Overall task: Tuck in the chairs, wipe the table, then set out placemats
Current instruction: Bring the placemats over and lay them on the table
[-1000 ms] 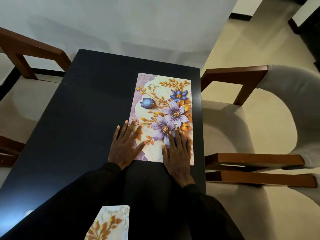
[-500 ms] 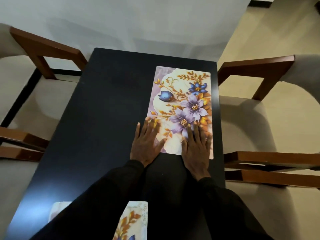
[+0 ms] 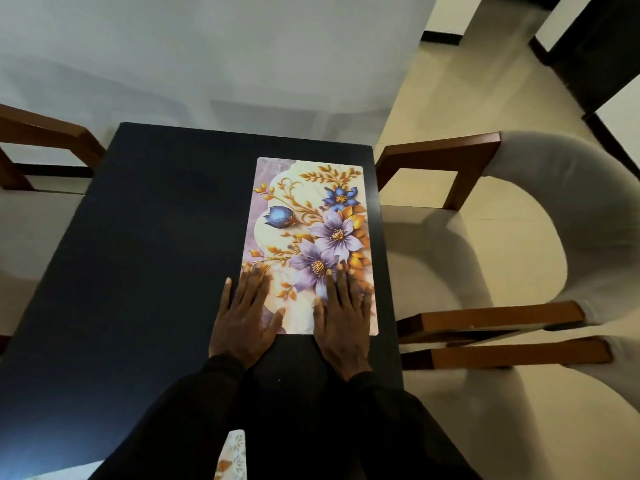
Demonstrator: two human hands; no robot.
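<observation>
The floral placemat (image 3: 313,216) is laid right of centre on the dark bench (image 3: 156,237). Its lower end is pressed by the left hand (image 3: 247,318) and right hand (image 3: 343,318), both grips flat with fingers straight.

- A floral placemat (image 3: 313,237) lies flat on the dark table (image 3: 149,237), near its right edge.
- The left hand (image 3: 246,317) and right hand (image 3: 343,320) press flat on the placemat's near end, fingers straight (black sleeves (image 3: 294,420) cover both arms).
- A cushioned wooden chair (image 3: 491,244) stands at the table's right side.
- Another patterned placemat (image 3: 232,455) peeks out under the arms.
</observation>
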